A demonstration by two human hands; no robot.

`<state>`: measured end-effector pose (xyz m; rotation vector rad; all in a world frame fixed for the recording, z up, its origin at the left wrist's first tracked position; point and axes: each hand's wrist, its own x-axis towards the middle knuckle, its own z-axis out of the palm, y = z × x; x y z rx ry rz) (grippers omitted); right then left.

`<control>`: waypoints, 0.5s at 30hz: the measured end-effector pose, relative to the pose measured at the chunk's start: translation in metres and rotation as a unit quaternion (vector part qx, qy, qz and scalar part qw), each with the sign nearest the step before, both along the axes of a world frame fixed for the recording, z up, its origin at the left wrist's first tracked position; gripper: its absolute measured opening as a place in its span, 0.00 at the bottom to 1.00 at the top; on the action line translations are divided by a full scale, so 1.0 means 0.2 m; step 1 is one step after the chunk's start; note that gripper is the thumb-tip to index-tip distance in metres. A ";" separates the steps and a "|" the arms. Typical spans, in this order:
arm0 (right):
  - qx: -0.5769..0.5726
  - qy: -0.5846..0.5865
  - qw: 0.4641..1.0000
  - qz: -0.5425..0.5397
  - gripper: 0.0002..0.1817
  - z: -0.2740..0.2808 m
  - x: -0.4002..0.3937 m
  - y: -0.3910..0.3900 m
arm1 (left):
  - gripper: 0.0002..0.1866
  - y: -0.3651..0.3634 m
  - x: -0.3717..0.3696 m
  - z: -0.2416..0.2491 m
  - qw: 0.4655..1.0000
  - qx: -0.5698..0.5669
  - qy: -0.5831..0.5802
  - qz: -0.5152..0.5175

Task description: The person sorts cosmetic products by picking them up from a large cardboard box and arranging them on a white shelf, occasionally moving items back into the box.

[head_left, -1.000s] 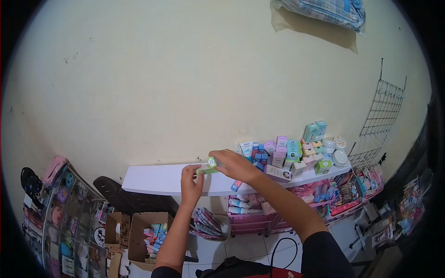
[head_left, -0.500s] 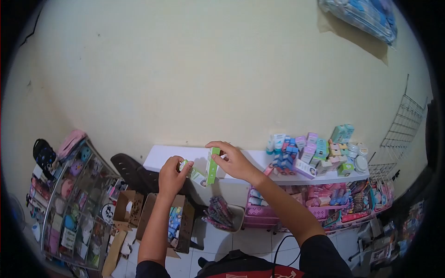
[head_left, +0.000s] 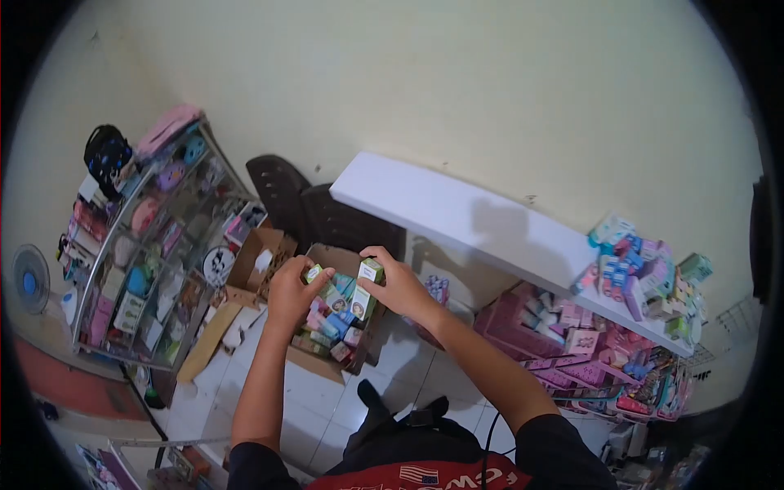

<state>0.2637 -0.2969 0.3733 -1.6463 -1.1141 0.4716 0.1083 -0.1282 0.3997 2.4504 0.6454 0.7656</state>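
My left hand (head_left: 290,292) grips a small green and white box (head_left: 314,274) by its end. My right hand (head_left: 398,284) holds a second green box (head_left: 365,287) upright by its top. Both hands hover close together over an open cardboard carton (head_left: 322,366) on the floor. The carton is packed with several small colourful boxes (head_left: 331,327). Both forearms reach out from the lower middle of the view.
A long white shelf (head_left: 441,214) runs along the wall, with stacked pastel boxes (head_left: 645,273) at its right end. Pink baskets (head_left: 539,331) stand under it. A glass display case (head_left: 147,261) stands at left, a black chair (head_left: 302,208) behind the carton, a fan (head_left: 31,282) far left.
The view has swung down from the shelf to the floor. Both hands came down off the shelf, each with a green box, to just above the open carton.
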 end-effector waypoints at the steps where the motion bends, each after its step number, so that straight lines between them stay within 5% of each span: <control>1: -0.006 0.007 1.000 0.004 0.25 -0.05 -0.02 0.06 | 0.19 0.07 -0.05 -0.07 1.000 -0.010 0.012 0.007; 8: -0.051 0.026 0.998 0.036 0.21 -0.60 -0.16 0.42 | 0.21 0.46 -0.37 -0.70 0.995 -0.014 0.063 0.076; 15: -0.132 0.105 0.982 0.092 0.21 -1.04 -0.25 0.63 | 0.22 0.61 -0.45 -1.16 0.958 -0.201 0.189 0.080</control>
